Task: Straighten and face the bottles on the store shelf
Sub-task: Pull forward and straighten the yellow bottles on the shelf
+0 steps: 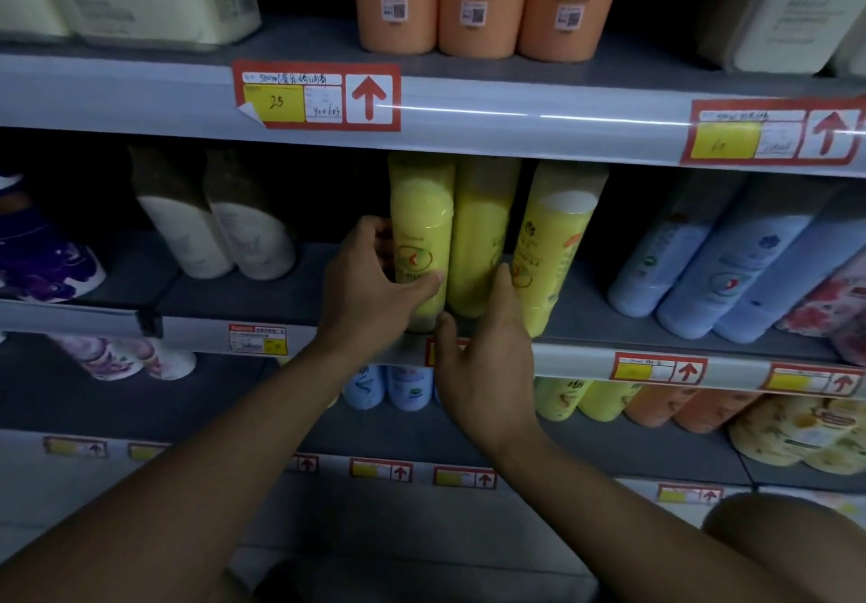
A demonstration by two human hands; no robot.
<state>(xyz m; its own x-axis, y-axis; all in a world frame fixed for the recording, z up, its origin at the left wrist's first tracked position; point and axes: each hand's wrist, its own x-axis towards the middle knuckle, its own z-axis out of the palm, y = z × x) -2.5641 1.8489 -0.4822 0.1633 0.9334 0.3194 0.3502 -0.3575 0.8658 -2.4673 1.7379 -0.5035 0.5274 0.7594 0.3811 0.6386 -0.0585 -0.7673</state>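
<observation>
Head view: three yellow bottles are seen at the picture's centre on the middle shelf. The leftmost bottle is gripped by the left hand. At 5 o'clock of it, the right hand is held open, fingertips against the middle bottle.

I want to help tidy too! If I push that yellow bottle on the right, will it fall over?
Probably, if pushed high up. The right yellow bottle is tall and narrow, so it looks apt to tip. It stands close beside the middle bottle, so it might knock that one. Its plastic looks smooth, maybe slippery.
</observation>
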